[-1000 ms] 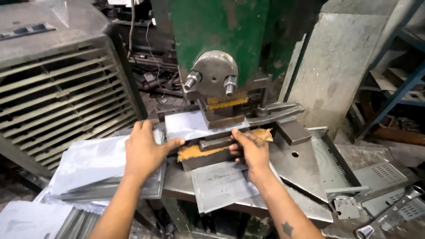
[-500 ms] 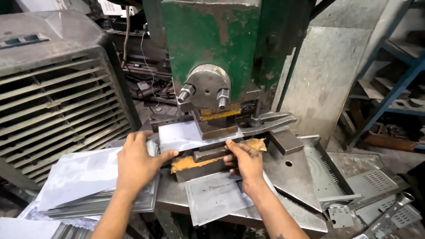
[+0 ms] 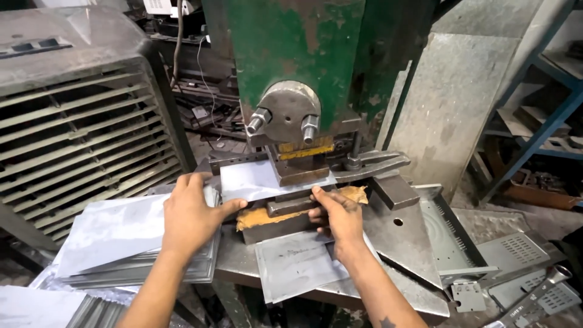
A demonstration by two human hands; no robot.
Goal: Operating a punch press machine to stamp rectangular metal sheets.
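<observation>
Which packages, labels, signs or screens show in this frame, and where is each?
Packages, signs, screens: none in view.
Yellow strip: possibly a label or plate, on the green press just under its round metal boss; narrow, yellow, worn; too small to tell more.
The left hand rests on the stack of metal sheets; the right hand touches the die block.

Soft, even daylight falls from above across a dim workshop, leaving pale glare on the metal sheet (image 3: 249, 180) under the green press (image 3: 291, 67). Shadows deepen behind the machine. The centre is sharp; edges bend slightly from wide-angle distortion.
</observation>
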